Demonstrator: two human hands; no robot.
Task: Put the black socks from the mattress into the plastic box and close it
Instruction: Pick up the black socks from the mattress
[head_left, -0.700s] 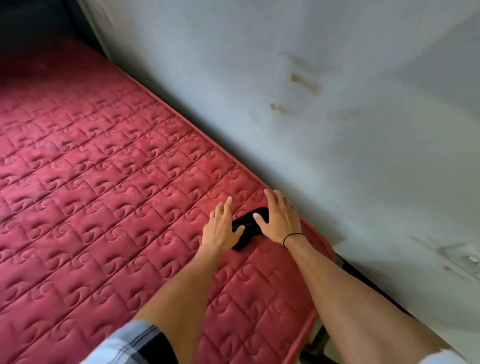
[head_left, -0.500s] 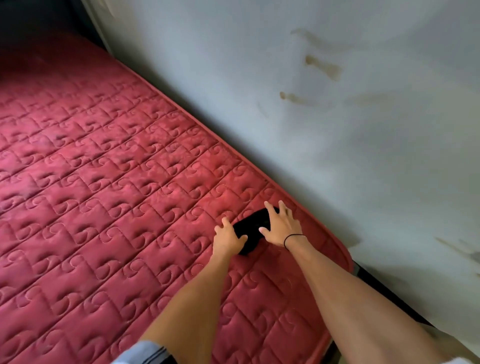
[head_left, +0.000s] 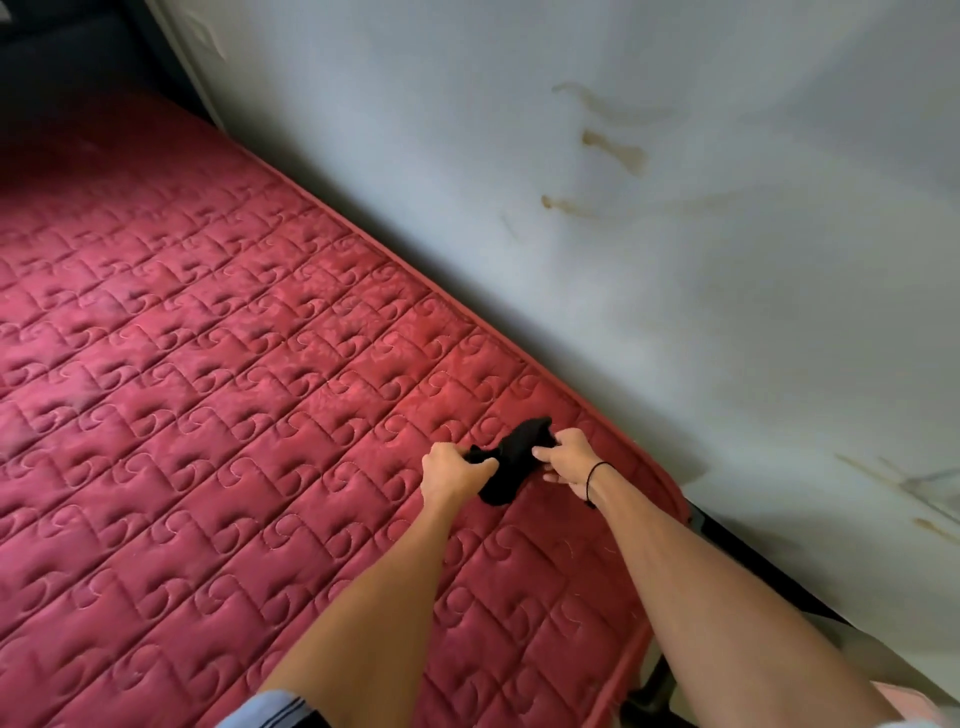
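The black socks (head_left: 517, 460) form a small dark bundle near the right edge of the red quilted mattress (head_left: 218, 415). My left hand (head_left: 453, 474) pinches the bundle's left end with closed fingers. My right hand (head_left: 567, 460), with a black band on its wrist, grips the right side. The socks look slightly lifted and bunched between both hands. No plastic box is in view.
A pale stained wall (head_left: 623, 234) runs along the mattress's right edge. A dark bed frame (head_left: 748, 561) shows in the gap at the lower right corner. A dark area lies beyond the mattress's far end at top left.
Both hands lay open beside the socks earlier; now their fingers have closed on them and the bundle is bunched up between them.
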